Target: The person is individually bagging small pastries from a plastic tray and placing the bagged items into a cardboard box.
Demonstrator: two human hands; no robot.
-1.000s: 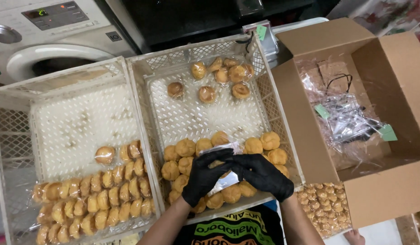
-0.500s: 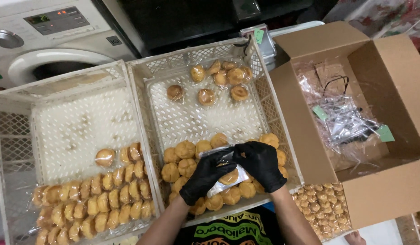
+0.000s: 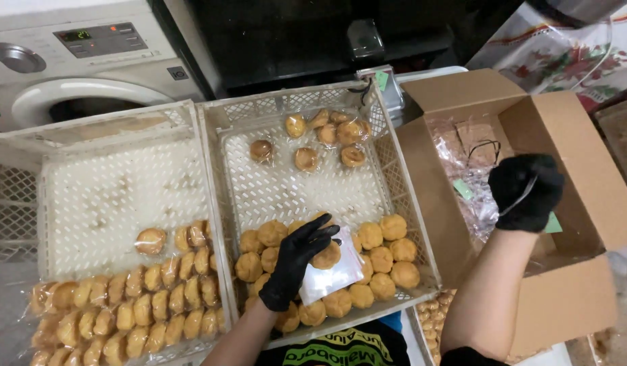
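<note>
Two white perforated plastic crates stand side by side below a white front-loading washing machine (image 3: 69, 61) and a dark appliance (image 3: 307, 41), with an open cardboard box (image 3: 584, 203) at the right and a floral cloth (image 3: 564, 54) behind it; whatever surface carries them is hidden beneath them. The left crate (image 3: 103, 190) holds rows of bagged golden pastries (image 3: 130, 305) along its near edge. The right crate (image 3: 293, 183) holds bare round pastries (image 3: 385, 254) at the near end and a few wrapped ones (image 3: 327, 132) at the far end. The left hand (image 3: 296, 261), in a black glove, lies over the near pastries with fingers spread, its grip closed lightly on a small clear bag (image 3: 334, 271) with one pastry (image 3: 326, 256) showing at its mouth. The right hand (image 3: 527, 193), also gloved in black, is raised over the box, curled shut around what looks like a thin wire tie, though it is too fine to be sure. Crumpled clear plastic (image 3: 469, 176) with green tags lines the box. Half a second ago both hands worked together on the bag over the pastries; since then the right hand has left it and swung across to the box, while the left hand has stayed with the bag.
</note>
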